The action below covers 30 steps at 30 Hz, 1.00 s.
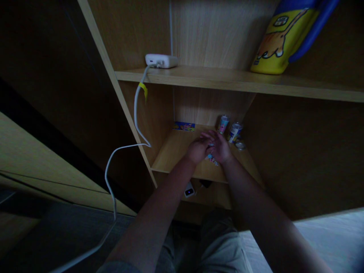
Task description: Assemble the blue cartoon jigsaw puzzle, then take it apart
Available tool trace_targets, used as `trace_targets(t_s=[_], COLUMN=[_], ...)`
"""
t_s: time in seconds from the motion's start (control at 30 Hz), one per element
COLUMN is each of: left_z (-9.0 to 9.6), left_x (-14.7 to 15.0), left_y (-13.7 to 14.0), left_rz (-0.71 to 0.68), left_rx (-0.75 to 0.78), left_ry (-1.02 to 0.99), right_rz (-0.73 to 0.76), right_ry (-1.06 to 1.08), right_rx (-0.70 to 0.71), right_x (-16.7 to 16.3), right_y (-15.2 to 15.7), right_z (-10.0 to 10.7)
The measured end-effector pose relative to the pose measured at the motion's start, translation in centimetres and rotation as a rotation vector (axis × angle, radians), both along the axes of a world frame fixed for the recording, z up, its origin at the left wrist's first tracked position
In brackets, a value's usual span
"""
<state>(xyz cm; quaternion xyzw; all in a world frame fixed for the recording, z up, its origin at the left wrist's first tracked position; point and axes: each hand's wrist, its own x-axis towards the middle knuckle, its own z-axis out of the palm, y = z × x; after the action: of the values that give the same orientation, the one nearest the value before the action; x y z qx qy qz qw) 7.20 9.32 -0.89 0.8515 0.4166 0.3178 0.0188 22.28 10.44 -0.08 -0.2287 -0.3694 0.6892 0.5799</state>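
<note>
My left hand [197, 150] and my right hand [221, 148] meet over the middle shelf of a wooden cabinet. Their fingers are bent towards each other and overlap. A small light-blue bit shows between them, but what they hold is too dim and small to name. Just below the hands lies a little pile of small colourful pieces [212, 159] on the shelf board. Beyond my right hand stand a small pink-and-blue can [223, 124] and a blue-and-white can [234, 132]. A round metal lid [240, 145] lies beside them.
A blue picture card [184, 126] rests at the shelf's back left. On the upper shelf [210, 77] are a white charger [161, 61] with a dangling white cable [107, 178] and a yellow-and-blue tumbler [274, 45]. Underneath sits a white device [189, 190] with a lit spot.
</note>
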Motion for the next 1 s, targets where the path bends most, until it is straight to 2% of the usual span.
trace_targets(t_s=[0.3, 0.6, 0.8, 1.0], left_z=[0.0, -0.3, -0.3, 0.3], left_x=[0.0, -0.4, -0.4, -0.6], left_y=[-0.1, 0.2, 0.1, -0.4], left_rz=[0.005, -0.006, 0.092, 0.119], left_rx=[-0.018, -0.126, -0.109, -0.094], left_ry=[-0.012, -0.103, -0.112, -0.224], right_rz=[0.002, 0.039, 0.021, 0.041], right_ry=[0.022, 0.027, 0.033, 0.024], right_rx=[0.024, 0.020, 0.008, -0.017], right_x=[0.0, -0.2, 0.1, 0.0], right_y=[-0.4, -0.6, 0.0, 0.5], right_z=[0.8, 0.7, 0.0, -1.1])
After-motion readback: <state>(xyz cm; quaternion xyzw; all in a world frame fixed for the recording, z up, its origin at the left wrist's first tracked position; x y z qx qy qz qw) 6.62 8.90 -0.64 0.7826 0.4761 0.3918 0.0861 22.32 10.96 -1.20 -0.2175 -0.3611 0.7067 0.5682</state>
